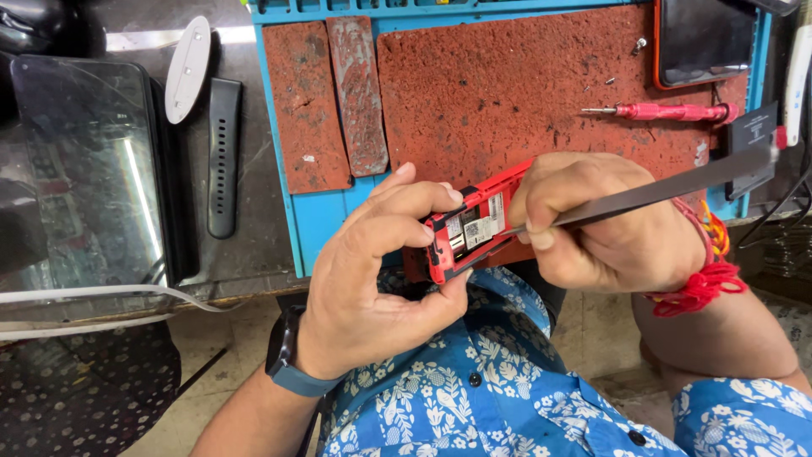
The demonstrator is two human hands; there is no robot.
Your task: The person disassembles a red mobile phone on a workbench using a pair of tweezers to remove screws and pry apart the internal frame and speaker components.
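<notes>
My left hand [372, 279] grips a small red phone [469, 227] with its back cover off, thumb under its lower edge and fingers curled over its top. White labels show inside the open back. My right hand [592, 220] holds a long flat dark metal pry tool [668, 188], whose tip rests against the phone's right side. Red thread is tied around my right wrist, and a dark watch sits on my left wrist. Both hands hover over the front edge of a blue work mat [317, 216].
Worn red pads [524, 85] cover the mat. A red screwdriver [668, 112], small screws [640, 44] and a dark phone [706, 38] lie at its back right. A tablet [85, 169], a black watch strap [223, 156] and a white oval piece [187, 68] lie left.
</notes>
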